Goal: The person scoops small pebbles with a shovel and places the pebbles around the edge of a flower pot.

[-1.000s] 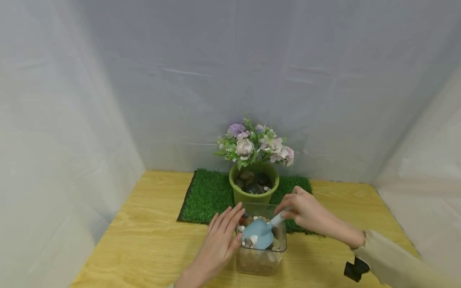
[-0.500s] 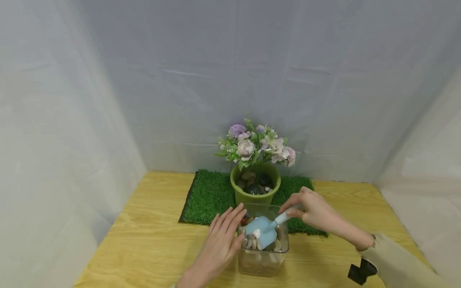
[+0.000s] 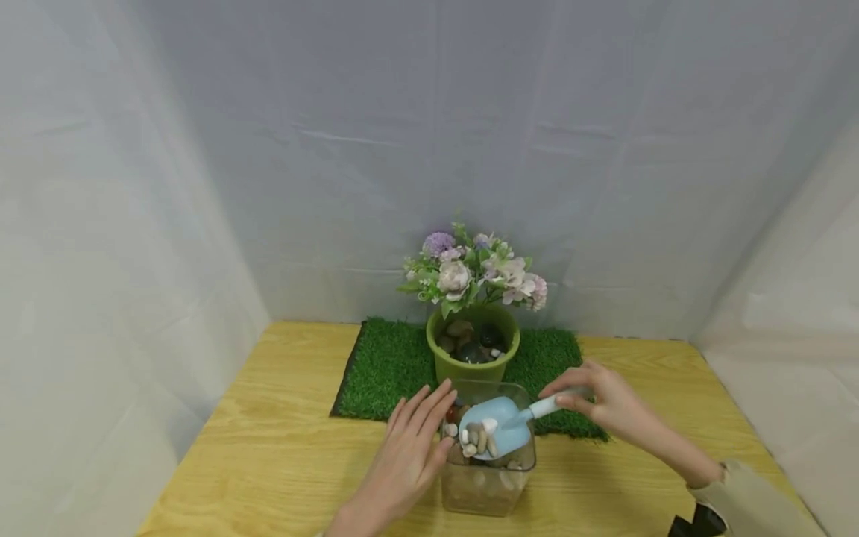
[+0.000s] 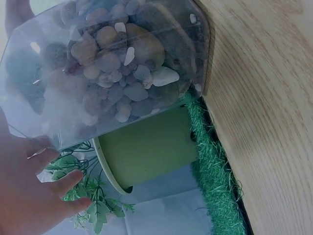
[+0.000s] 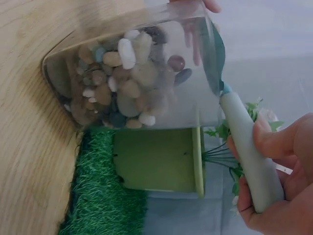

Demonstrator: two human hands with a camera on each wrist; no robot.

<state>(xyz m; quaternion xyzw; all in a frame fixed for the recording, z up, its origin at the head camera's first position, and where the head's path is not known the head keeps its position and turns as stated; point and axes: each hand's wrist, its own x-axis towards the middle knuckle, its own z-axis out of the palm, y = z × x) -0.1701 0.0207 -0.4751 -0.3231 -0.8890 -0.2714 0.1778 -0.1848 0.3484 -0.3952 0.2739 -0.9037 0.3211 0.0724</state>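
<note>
My right hand (image 3: 607, 399) grips the pale handle of a small blue shovel (image 3: 515, 438). Several pebbles (image 3: 478, 436), white, tan and grey, lie on its blade, which is at the mouth of a clear plastic container (image 3: 486, 496). In the right wrist view the thumb presses along the handle (image 5: 249, 147) and the fingers curl round it. Against the container's left side rests my left hand (image 3: 409, 455), its fingers fairly straight. More stones (image 5: 129, 78) fill the lower part of the container, seen through its wall.
Right behind the container a green flowerpot (image 3: 473, 369) holds stones and artificial flowers (image 3: 479, 272). It stands on a strip of artificial grass (image 3: 392, 373) on the wooden table (image 3: 268, 440). Pale sheeting (image 3: 429, 149) hangs at the back and both sides.
The shovel has come up and to the right, its blade turning from tilted down to flatter. More pebbles now lie on it. The left hand has stayed at the container.
</note>
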